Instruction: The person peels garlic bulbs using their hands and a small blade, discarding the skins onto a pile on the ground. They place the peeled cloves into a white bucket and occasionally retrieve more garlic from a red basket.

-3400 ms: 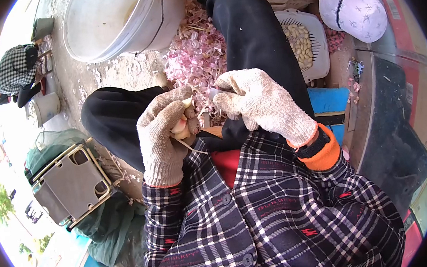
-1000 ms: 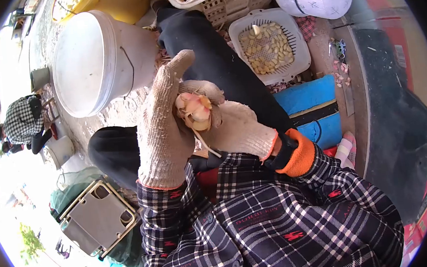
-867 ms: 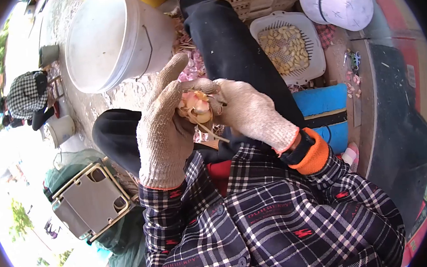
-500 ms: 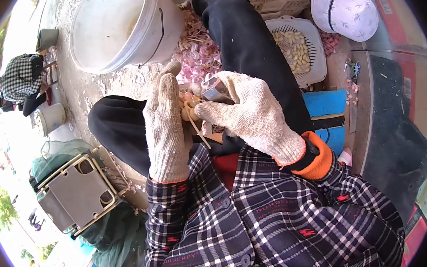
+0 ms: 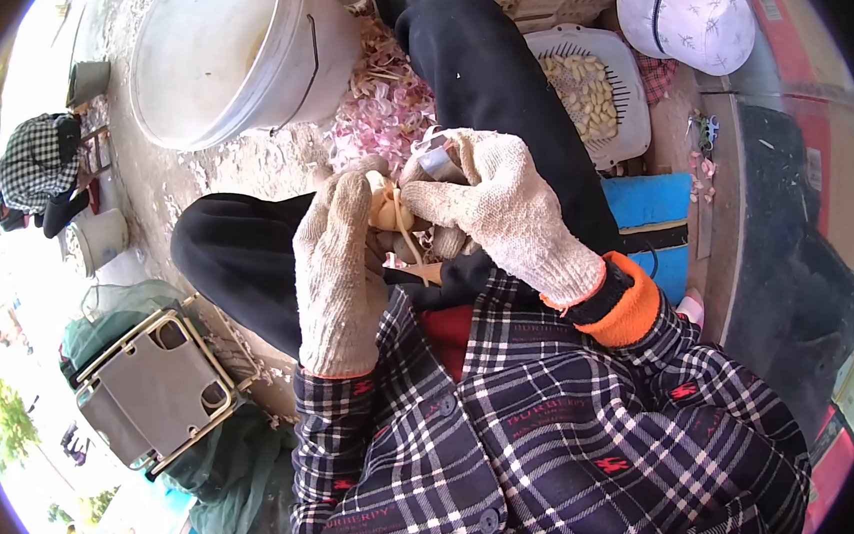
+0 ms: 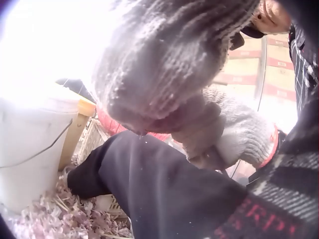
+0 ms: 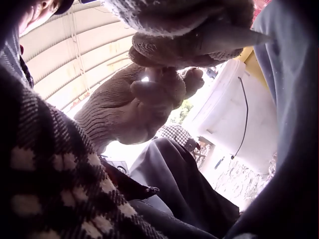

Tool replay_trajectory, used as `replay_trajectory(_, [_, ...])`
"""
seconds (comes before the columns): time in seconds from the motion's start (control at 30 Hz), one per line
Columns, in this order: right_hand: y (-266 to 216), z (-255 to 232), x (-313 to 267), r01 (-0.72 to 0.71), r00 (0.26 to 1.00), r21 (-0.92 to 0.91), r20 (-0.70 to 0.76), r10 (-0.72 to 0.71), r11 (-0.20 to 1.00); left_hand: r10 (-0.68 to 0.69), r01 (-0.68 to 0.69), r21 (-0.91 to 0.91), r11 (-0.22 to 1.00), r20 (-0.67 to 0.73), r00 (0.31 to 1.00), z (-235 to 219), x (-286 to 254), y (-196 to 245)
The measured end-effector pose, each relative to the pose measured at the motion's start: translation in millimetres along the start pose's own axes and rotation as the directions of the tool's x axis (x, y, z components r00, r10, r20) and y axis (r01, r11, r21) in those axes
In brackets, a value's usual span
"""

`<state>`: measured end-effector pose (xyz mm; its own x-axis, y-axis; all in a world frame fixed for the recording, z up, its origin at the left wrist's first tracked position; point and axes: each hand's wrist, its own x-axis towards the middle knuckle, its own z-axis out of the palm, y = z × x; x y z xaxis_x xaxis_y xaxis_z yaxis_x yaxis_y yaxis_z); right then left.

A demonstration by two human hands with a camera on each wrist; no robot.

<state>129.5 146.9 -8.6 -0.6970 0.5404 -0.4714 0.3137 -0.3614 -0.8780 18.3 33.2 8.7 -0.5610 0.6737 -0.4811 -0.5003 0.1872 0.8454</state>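
Note:
In the head view, the left gloved hand (image 5: 335, 274) holds a pale garlic bulb (image 5: 383, 210) in its curled fingers, a thin stalk hanging from it. Close beside it, the right gloved hand (image 5: 523, 209) grips a small metal blade (image 5: 436, 160), its thumb reaching the bulb. In the right wrist view the pointed blade (image 7: 237, 39) sticks out past the right hand (image 7: 169, 17), and the left hand (image 7: 124, 107) is curled below. The left wrist view has the left hand (image 6: 164, 64) large in front, the right hand (image 6: 241, 129) behind; the bulb is hidden there.
A white bucket (image 5: 316, 70) stands beyond the hands, near pink peelings (image 5: 385, 120) on the ground. Past the right leg (image 5: 482, 72) is a white basket (image 5: 635, 100) of peeled cloves. A folding chair (image 5: 155, 384) stands at left; blue blocks (image 5: 650, 199) lie at right.
Compared with half a second ago, the left fingers have bent down around the bulb. Earlier the bulb lay against the left palm with a finger pointing up. The right hand has shifted slightly left with the blade.

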Motion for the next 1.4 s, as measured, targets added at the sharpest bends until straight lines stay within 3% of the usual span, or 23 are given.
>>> replay_trajectory(0.07, [2,6,-3,0.071,0.997,-0.127,-0.014,-0.073,0.989,-0.091,0.086,-0.113,0.99,-0.039,0.995,-2,0,-7])
replay_trajectory(0.1, [-3,10,-8,0.074,0.992,-0.319,-0.074,-0.103,0.945,-0.094,0.092,-0.063,0.994,-0.022,0.995,0,-5,-3])
replay_trajectory(0.13, [-5,12,-12,0.073,0.992,-0.318,-0.073,-0.101,0.945,-0.095,0.094,-0.062,0.994,-0.025,0.995,3,-5,-4])
replay_trajectory(0.2, [-6,15,-17,0.19,0.966,-0.526,-0.05,-0.252,0.829,0.057,-0.043,0.116,0.992,-0.118,0.991,8,-2,-7])
replay_trajectory(0.23, [3,16,-15,0.288,0.93,-0.554,-0.032,-0.366,0.781,0.044,-0.028,0.151,0.988,-0.108,0.993,7,-1,-8])
replay_trajectory(0.33, [3,9,-11,0.222,0.964,-0.497,-0.019,-0.266,0.839,0.022,-0.018,0.066,0.998,-0.068,0.997,9,-3,-6])
replay_trajectory(0.4, [6,7,-7,0.253,0.944,-0.548,-0.04,-0.328,0.797,-0.022,0.025,0.037,0.999,-0.079,0.997,11,-7,-2])
replay_trajectory(0.47, [9,1,-1,0.143,0.99,-0.146,0.029,-0.14,0.979,-0.038,0.034,-0.036,0.999,-0.126,0.991,8,-6,-4])
replay_trajectory(0.53, [11,-1,1,0.144,0.989,-0.078,0.046,-0.14,0.987,-0.048,0.038,-0.072,0.997,-0.146,0.988,7,-6,-2])
replay_trajectory(0.57, [9,-2,1,0.008,0.995,0.177,0.097,-0.025,0.984,-0.068,0.047,-0.166,0.985,-0.121,0.99,3,-5,-5])
replay_trajectory(0.6, [7,-3,2,-0.138,0.983,0.413,0.172,0.071,0.9,-0.084,0.058,-0.258,0.965,-0.092,0.992,0,-3,-6])
replay_trajectory(0.67, [10,-2,4,-0.132,0.982,0.511,0.183,0.043,0.849,-0.079,0.061,-0.253,0.965,-0.061,0.995,-1,-5,-4])
replay_trajectory(0.73, [5,-6,3,-0.151,0.974,0.676,0.225,-0.007,0.722,-0.175,0.145,-0.286,0.947,-0.082,0.981,-3,-5,-4])
replay_trajectory(0.8, [7,-7,4,-0.154,0.968,0.681,0.25,-0.03,0.716,-0.24,0.206,-0.29,0.934,-0.085,0.967,-8,-4,-2])
replay_trajectory(0.87, [4,-7,4,-0.174,0.969,0.538,0.245,0.045,0.825,-0.238,0.237,-0.169,0.957,0.017,0.971,-5,-6,3])
replay_trajectory(0.93, [2,-6,3,-0.146,0.972,0.445,0.23,0.045,0.883,-0.26,0.267,-0.24,0.933,0.059,0.964,-5,-7,0])
replay_trajectory(1.0, [-1,-2,2,0.052,0.996,0.012,0.073,-0.053,0.999,-0.244,0.265,-0.237,0.935,0.114,0.963,-9,-3,-2])
replay_trajectory(1.03, [13,3,6,0.149,0.986,-0.222,-0.037,-0.16,0.964,-0.203,0.256,-0.253,0.933,0.216,0.955,-17,2,-9])
replay_trajectory(1.13, [12,4,6,0.091,0.992,-0.274,-0.063,-0.113,0.958,-0.237,0.304,-0.317,0.898,0.233,0.943,-19,0,-11])
replay_trajectory(1.17, [19,3,8,0.188,0.973,-0.25,-0.085,-0.215,0.95,-0.238,0.305,-0.317,0.898,0.233,0.943,-17,0,-10])
replay_trajectory(1.2, [22,3,9,0.188,0.973,-0.25,-0.085,-0.215,0.95,-0.24,0.314,-0.395,0.863,0.228,0.944,-14,0,-7])
replay_trajectory(1.33, [28,3,11,0.132,0.982,-0.173,-0.112,-0.153,0.976,-0.204,0.274,-0.471,0.838,0.195,0.959,-19,4,-13])
replay_trajectory(1.4, [12,-1,2,0.003,0.993,-0.161,0.119,0.017,0.987,-0.205,0.26,-0.464,0.847,0.166,0.965,-16,3,-13])
